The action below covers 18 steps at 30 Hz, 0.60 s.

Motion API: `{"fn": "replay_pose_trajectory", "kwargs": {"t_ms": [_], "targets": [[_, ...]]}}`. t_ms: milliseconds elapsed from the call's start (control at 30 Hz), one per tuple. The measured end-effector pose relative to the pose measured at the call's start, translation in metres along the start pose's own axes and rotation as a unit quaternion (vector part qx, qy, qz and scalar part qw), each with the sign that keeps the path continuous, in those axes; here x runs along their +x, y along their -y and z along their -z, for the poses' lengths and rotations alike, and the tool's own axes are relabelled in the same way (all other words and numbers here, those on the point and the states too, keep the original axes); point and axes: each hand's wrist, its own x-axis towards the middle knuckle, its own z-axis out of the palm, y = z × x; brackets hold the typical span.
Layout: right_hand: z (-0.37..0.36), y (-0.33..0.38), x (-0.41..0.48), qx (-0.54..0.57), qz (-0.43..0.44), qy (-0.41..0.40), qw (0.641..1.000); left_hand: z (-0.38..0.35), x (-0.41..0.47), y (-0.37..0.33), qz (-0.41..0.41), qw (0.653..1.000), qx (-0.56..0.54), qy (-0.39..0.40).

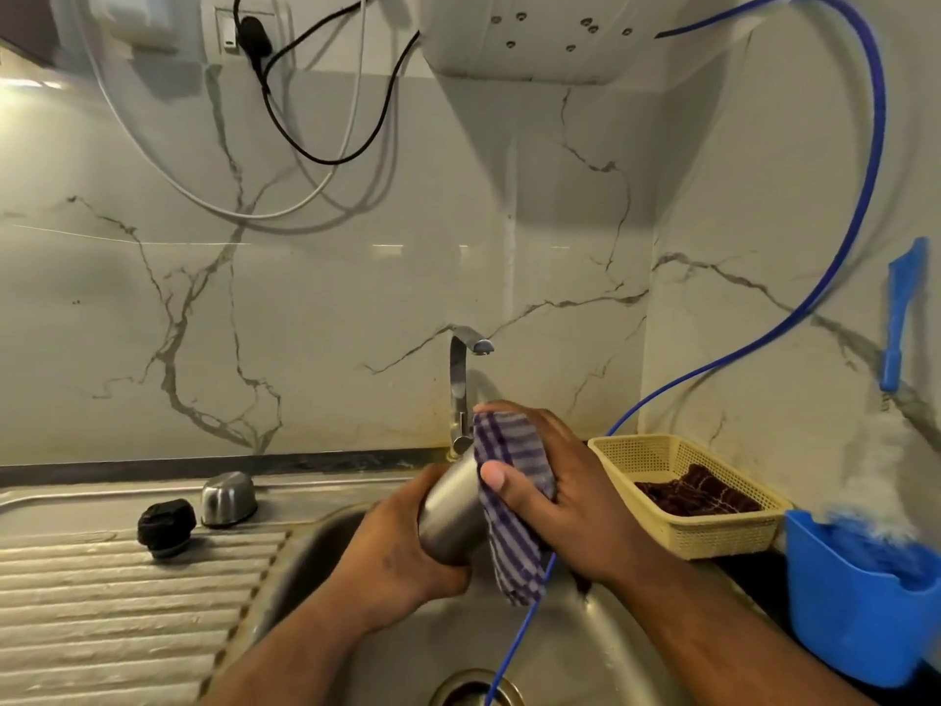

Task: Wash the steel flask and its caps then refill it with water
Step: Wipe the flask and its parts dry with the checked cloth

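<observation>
I hold the steel flask [450, 507] tilted over the sink [315, 547]. My left hand [392, 557] grips its lower body. My right hand [555, 496] presses a purple checked cloth [509, 481] around its upper part, so the flask's mouth is hidden. On the ribbed drainboard [102, 603] to the left lie the black inner cap [166, 527] and, just behind it, the steel outer cap [228, 498].
The steel tap [464, 379] stands behind my hands, no water running. A thin blue hose [524, 624] hangs down into the sink drain [476, 687]. A yellow basket [733, 532] with a dark cloth and a blue holder [845, 614] sit at the right.
</observation>
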Motion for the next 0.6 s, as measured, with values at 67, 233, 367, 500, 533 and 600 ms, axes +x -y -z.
{"fn": "replay_pose_trajectory", "kwargs": {"t_ms": [67,233,367,500,533,600], "targets": [[-0.004,0.002,-0.002,0.004,-0.030,-0.027,0.999,0.005,-0.001,-0.002,-0.014,0.998,0.057,-0.026],[-0.007,0.006,0.002,0.116,-0.141,-0.035,0.983,0.008,-0.003,-0.006,-0.049,0.981,0.171,-0.071],[0.000,-0.010,0.011,0.171,-0.212,-0.103,0.957,0.010,-0.003,-0.013,-0.091,0.952,0.278,-0.093],[-0.005,-0.020,0.008,0.157,-0.191,-0.126,0.961,0.010,-0.001,-0.017,-0.092,0.950,0.285,-0.089],[-0.007,-0.017,0.005,0.163,-0.149,-0.123,0.968,0.011,0.000,-0.014,-0.095,0.952,0.281,-0.081],[-0.010,-0.006,-0.002,0.114,-0.010,-0.081,0.990,0.014,0.000,-0.010,-0.094,0.961,0.255,-0.041]]}}
